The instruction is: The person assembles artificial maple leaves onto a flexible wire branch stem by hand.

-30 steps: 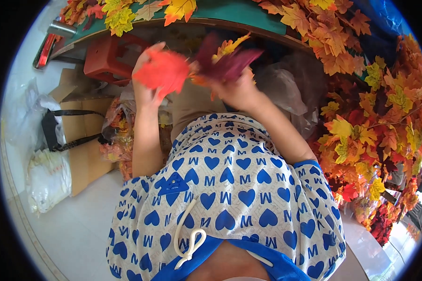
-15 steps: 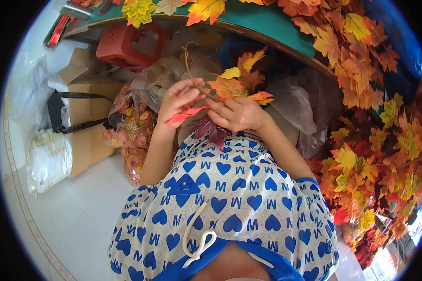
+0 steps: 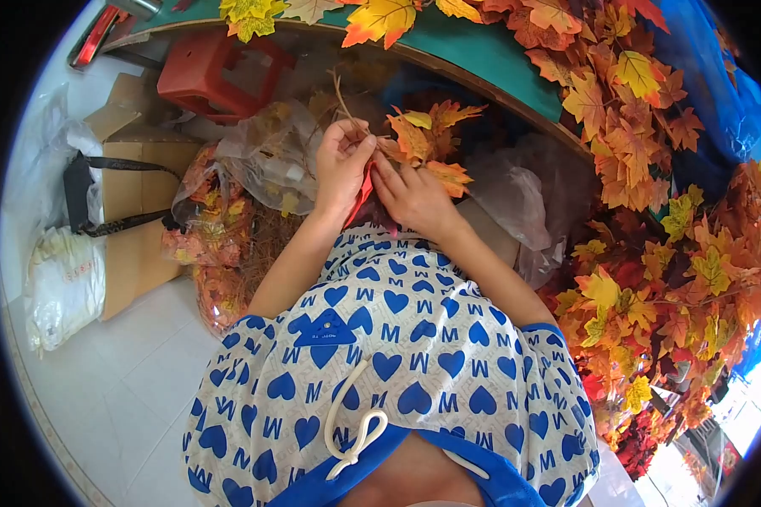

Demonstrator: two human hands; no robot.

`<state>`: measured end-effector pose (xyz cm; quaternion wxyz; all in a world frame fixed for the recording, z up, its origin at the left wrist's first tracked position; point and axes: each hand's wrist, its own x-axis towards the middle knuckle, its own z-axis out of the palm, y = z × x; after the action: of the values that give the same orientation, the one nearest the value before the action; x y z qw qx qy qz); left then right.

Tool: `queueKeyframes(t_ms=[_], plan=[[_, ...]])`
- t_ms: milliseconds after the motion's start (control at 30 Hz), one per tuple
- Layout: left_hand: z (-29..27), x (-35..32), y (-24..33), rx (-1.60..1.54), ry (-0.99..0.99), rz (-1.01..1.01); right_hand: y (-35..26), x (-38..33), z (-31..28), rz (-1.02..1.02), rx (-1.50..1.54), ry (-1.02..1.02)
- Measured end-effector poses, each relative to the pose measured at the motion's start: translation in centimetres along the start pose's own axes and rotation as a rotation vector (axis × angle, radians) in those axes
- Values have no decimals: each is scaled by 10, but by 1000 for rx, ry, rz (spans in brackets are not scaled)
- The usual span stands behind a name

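Note:
In front of my torso I hold an artificial maple-leaf branch (image 3: 414, 139) with orange and yellow leaves and a thin brown stem. My left hand (image 3: 342, 169) pinches the stem, whose bare end sticks up past the fingers. Close beside it, my right hand (image 3: 418, 201) is closed at the base of the leaves, its fingertips nearly meeting my left thumb. A red leaf (image 3: 361, 196) hangs between the two hands. Below my right fingers a dark purple leaf (image 3: 380, 218) is mostly covered.
A green-topped table (image 3: 473, 59) with loose leaves curves across the far side. Heaped leaf garlands (image 3: 651, 279) fill the right. On the left are a red plastic stool (image 3: 216, 80), an open cardboard box (image 3: 144, 203), bagged leaves (image 3: 216, 245) and a white plastic bag (image 3: 68, 279).
My hands have drawn closer together on the stem, the left turning inward. The red leaf has swung from lying sideways to hanging down. The view has shifted slightly.

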<state>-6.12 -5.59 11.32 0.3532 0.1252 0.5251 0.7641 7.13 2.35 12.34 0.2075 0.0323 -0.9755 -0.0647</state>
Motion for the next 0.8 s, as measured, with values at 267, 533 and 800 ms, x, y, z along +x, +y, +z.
queueKeyframes(t_ms=[267,533,800], plan=[[-21,20,-31,147,201,124,-20,4,8,33,-30,-359],[-90,41,-46,-526,-314,-355,92,36,-85,135,190,131],[-54,18,-41,44,-264,-337,154,24,-150,640,129,-311]])
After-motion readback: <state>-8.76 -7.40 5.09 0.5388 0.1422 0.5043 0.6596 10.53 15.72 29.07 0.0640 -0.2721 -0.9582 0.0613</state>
